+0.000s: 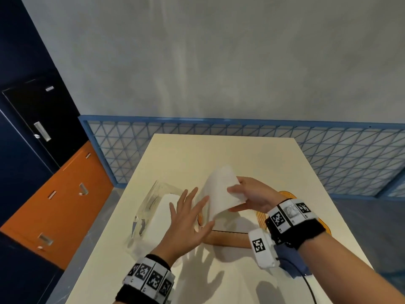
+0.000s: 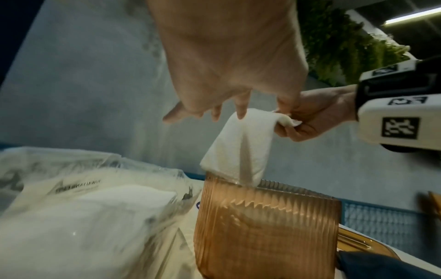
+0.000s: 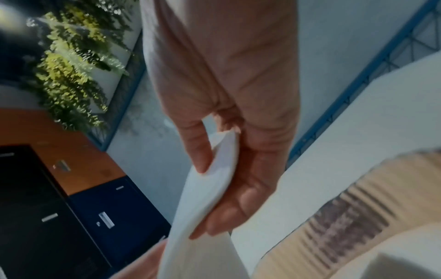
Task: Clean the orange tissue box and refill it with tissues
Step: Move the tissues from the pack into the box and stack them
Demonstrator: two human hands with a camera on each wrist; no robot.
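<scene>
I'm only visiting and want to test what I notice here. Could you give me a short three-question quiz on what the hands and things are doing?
1. True or false: the left hand grips the white tissues.
2. Which hand holds the white tissues? A) left B) right C) both
3. Fill in: the clear plastic pack lies on the person's ____ side of the orange tissue box.

Key:
1. False; its fingers are spread and hold nothing.
2. B; the right hand pinches the tissues above the box.
3. Left.

Cream table (image 1: 179, 154); blue lattice railing (image 1: 328, 145); orange cabinet (image 1: 65, 205); greenery (image 3: 71, 62).
</scene>
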